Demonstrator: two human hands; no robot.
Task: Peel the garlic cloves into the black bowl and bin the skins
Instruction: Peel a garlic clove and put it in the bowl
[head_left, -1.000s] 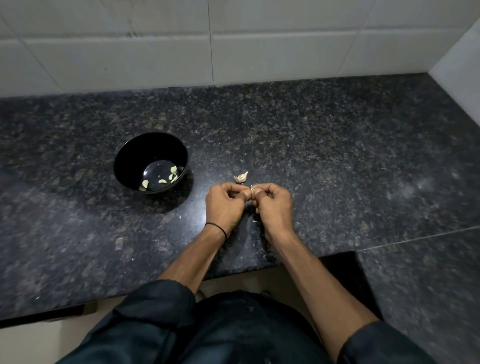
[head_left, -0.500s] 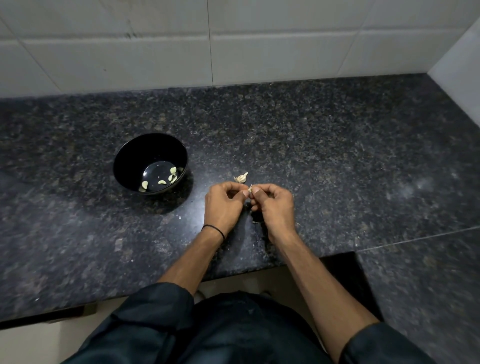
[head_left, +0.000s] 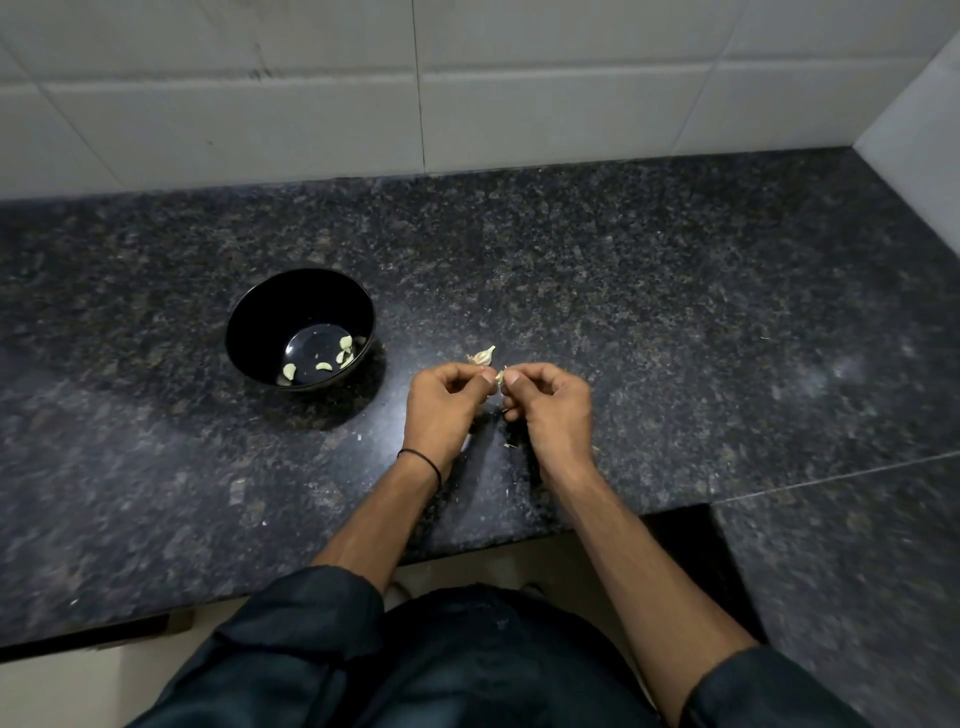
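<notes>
A small garlic clove (head_left: 500, 375) is pinched between the fingertips of my left hand (head_left: 444, 410) and my right hand (head_left: 553, 410), low over the dark granite counter (head_left: 675, 322); the fingers hide most of it. Just beyond the hands an unpeeled clove (head_left: 482, 355) lies on the counter. The black bowl (head_left: 249, 332) stands to the left of my left hand and holds several pale peeled cloves (head_left: 332, 358). A few thin skin scraps (head_left: 508, 446) lie on the counter under my hands.
A white tiled wall (head_left: 415, 93) backs the counter, and another wall closes the right side. The counter's front edge runs just below my wrists and steps toward me at the right. No bin is in view.
Both hands stay in the same spot with the clove between them; only the fingertips have shifted slightly on it. The bowl and the loose clove have not moved.
</notes>
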